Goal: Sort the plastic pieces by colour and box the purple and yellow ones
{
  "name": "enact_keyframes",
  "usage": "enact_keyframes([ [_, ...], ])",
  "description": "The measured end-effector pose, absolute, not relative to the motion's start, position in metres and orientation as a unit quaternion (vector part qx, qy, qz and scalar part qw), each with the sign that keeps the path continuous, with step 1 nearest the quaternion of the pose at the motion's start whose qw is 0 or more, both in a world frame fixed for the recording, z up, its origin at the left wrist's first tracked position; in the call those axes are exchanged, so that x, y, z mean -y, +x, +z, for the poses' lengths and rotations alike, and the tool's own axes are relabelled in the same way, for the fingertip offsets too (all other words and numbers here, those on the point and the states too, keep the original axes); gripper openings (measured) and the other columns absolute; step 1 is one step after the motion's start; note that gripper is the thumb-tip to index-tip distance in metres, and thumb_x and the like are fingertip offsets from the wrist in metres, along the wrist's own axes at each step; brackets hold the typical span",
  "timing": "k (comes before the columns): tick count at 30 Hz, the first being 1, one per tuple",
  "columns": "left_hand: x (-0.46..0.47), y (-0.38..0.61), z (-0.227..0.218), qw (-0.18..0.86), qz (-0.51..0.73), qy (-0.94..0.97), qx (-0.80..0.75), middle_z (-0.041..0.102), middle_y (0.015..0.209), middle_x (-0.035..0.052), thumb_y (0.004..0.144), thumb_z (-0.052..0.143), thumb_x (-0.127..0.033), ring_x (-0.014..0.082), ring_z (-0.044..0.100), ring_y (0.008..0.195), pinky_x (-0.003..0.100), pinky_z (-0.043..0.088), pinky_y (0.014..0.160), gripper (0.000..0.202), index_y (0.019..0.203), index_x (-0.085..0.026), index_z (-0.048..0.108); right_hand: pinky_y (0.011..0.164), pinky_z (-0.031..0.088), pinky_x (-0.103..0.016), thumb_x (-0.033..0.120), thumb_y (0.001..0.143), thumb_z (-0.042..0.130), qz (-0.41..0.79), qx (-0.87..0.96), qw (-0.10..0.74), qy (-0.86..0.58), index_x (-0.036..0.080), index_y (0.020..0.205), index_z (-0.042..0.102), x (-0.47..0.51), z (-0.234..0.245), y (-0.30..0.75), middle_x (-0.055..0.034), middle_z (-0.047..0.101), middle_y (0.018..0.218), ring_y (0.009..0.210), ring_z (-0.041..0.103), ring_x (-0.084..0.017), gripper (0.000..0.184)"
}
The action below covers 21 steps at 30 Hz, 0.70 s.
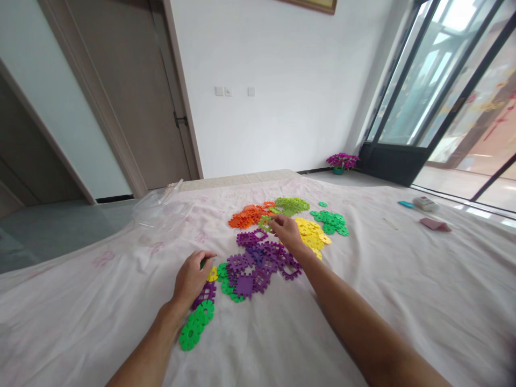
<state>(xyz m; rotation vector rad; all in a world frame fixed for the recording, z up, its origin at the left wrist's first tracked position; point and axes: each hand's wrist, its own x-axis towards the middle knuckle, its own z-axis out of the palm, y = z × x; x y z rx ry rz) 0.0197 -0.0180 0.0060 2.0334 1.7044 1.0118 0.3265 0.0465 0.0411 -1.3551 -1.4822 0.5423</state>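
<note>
Flat plastic interlocking pieces lie sorted by colour on a pale sheet (363, 301). My left hand (192, 277) is curled over a chain of joined pieces: yellow (212, 274), purple (204, 294) and green gears (196, 325). My right hand (287, 231) reaches forward and pinches a light green square piece (265, 223) beside the orange pile (248, 215). A purple pile (260, 260) lies between my hands. A yellow pile (311, 232), a dark green pile (331, 221) and a light green pile (292, 204) lie beyond.
A clear plastic bag (159, 207) lies at the far left of the sheet. Small items, a blue one (406, 204), a box (425, 203) and a red pouch (434, 224), lie at the right. A door (133, 97), glass doors (451, 91) and a flower pot (342, 161) stand beyond.
</note>
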Motion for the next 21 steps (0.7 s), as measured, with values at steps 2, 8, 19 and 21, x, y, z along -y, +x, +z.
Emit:
enact_keyframes([
  [2,0.018,0.020,0.006,0.145,0.344,0.716,-0.590,0.070,0.104,0.0025,0.087,0.047,-0.033,0.0195,0.064,0.099,0.031,0.046,0.089,0.024,0.097,-0.024,0.068,0.054,0.045,-0.023,0.037,0.077,0.056,0.215,0.572,0.549,-0.571,0.015,0.093,0.072,-0.053,0.040,0.345,-0.0010,0.066,0.068,0.060,0.061,-0.015,0.031],
  [8,0.018,0.019,0.006,0.127,0.328,0.738,-0.576,0.070,0.102,0.0031,0.088,0.046,-0.030,0.0205,0.063,0.099,0.033,0.046,0.092,0.025,0.095,-0.024,0.069,0.055,0.050,-0.025,0.043,0.073,0.058,0.190,0.465,0.603,-0.620,0.011,0.102,0.070,-0.065,0.028,0.393,-0.0062,0.070,0.079,0.062,0.063,-0.016,0.044],
  [19,0.018,0.020,0.006,0.116,0.323,0.748,-0.568,0.070,0.101,0.0028,0.087,0.048,-0.028,0.0210,0.062,0.099,0.033,0.046,0.092,0.024,0.093,-0.025,0.071,0.054,0.051,-0.024,0.043,0.072,0.062,0.273,0.495,0.582,-0.585,0.012,0.096,0.069,-0.065,0.028,0.387,-0.0038,0.066,0.073,0.061,0.062,-0.015,0.039],
  [21,0.018,0.020,0.007,0.115,0.322,0.749,-0.568,0.070,0.101,0.0024,0.087,0.048,-0.028,0.0209,0.063,0.099,0.033,0.046,0.092,0.024,0.093,-0.025,0.071,0.061,0.054,-0.025,0.044,0.074,0.060,0.269,0.495,0.592,-0.576,0.013,0.102,0.067,-0.067,0.029,0.389,-0.0047,0.068,0.081,0.069,0.064,-0.015,0.042],
])
